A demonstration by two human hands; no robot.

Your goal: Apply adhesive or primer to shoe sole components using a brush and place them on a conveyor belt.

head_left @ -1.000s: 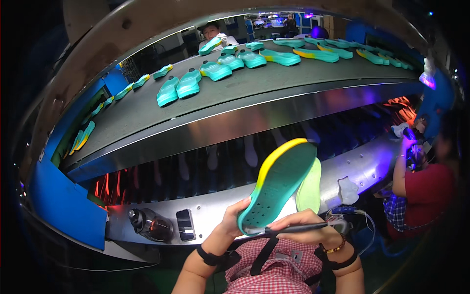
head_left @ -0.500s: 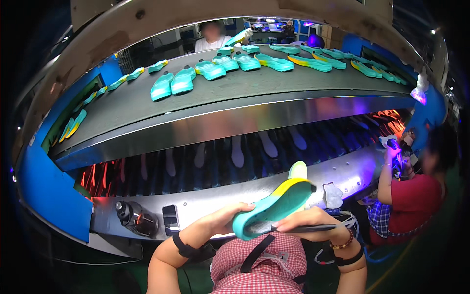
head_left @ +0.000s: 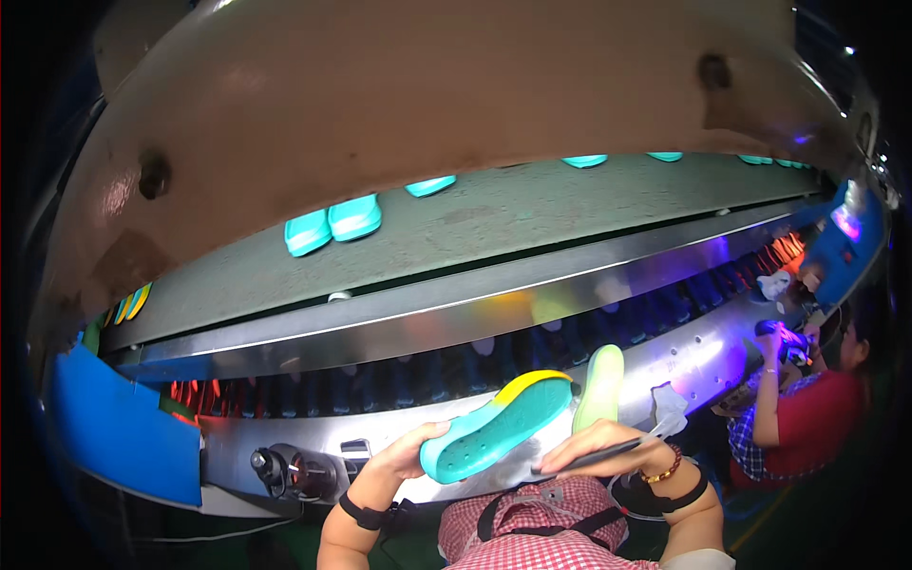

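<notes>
My left hand (head_left: 418, 450) is closed around the heel end of a teal and yellow shoe sole (head_left: 499, 432), which slants up to the right with its hollow inner face showing. In my right hand (head_left: 608, 443) is a slim dark-handled tool (head_left: 594, 458), held like a pen. Its tip points left, just below the sole and apart from it. Beyond the right hand's fingers stands out a pale green sole-shaped piece (head_left: 600, 385); its lower end is hidden by the hand, and I cannot tell whether they touch.
A metal ledge (head_left: 332, 432) runs ahead, carrying a dark bottle (head_left: 299, 475), a phone (head_left: 355, 454) and a crumpled white piece (head_left: 668, 404). Behind are a lower conveyor (head_left: 408, 380) and an upper belt (head_left: 494, 223) with teal soles (head_left: 354, 218). A co-worker (head_left: 807, 427) in red works at right.
The view has tipped downward, so the upper belt shows less. The tool tip has come away from the sole's inner face. More of the pale green piece now shows beside the sole.
</notes>
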